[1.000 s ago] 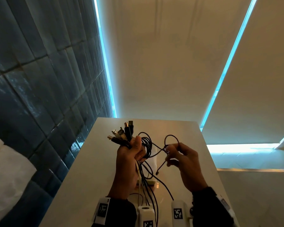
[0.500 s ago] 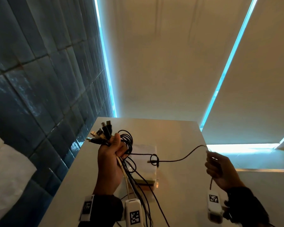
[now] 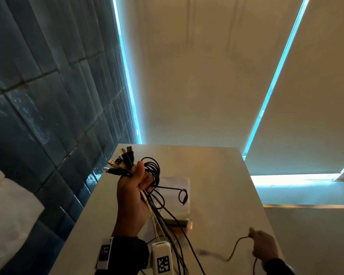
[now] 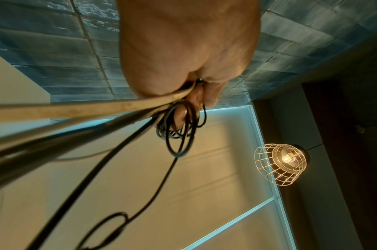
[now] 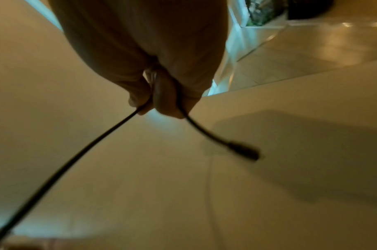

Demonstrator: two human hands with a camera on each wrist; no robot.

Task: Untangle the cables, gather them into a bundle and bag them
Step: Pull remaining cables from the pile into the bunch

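My left hand grips a bundle of cables upright over the table, its plugs fanned out above my fist and black coils beside my thumb. The left wrist view shows my left hand curled round black and pale cables. A small black loop hangs over the clear bag lying on the table. Low at the right, my right hand pinches one thin black cable. In the right wrist view my right hand holds this cable, its plug end sticking out.
The pale table runs away from me, with a dark tiled wall along its left edge. Drawn blinds with bright gaps stand behind it. A caged lamp glows in the left wrist view.
My right hand has drawn the single black cable out of the bundle, first far right, then down toward me. My left hand with the bundle shifted left and stays raised.
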